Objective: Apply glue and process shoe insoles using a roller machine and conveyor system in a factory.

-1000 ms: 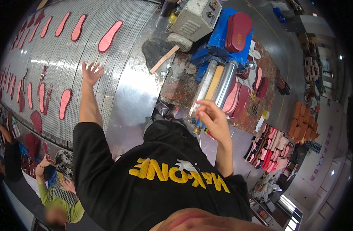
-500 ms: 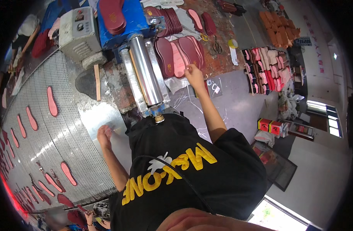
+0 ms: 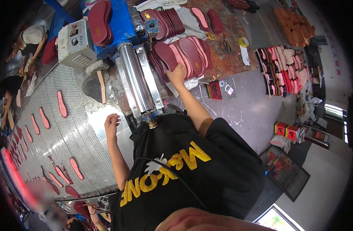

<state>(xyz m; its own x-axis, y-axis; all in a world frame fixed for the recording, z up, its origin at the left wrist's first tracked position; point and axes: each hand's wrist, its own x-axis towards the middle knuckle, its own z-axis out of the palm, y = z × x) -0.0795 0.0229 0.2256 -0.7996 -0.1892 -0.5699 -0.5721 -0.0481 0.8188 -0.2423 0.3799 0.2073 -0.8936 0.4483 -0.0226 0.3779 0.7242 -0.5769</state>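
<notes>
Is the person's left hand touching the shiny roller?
No, the left hand is to the left of the shiny roller, with a gap between them.

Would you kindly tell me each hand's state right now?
Left hand: open, fingers loosely curled, holding nothing visible.
Right hand: at a maroon insole's near end; whether closed on it cannot be told.

Insoles (image 3: 190,56) look matt, the metal roller (image 3: 135,77) glossy.

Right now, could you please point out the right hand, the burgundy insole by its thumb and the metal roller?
Right hand (image 3: 177,75): head view, back of hand.
Burgundy insole (image 3: 165,56): head view, its top face.
Metal roller (image 3: 135,77): head view, middle of barrel.
</notes>
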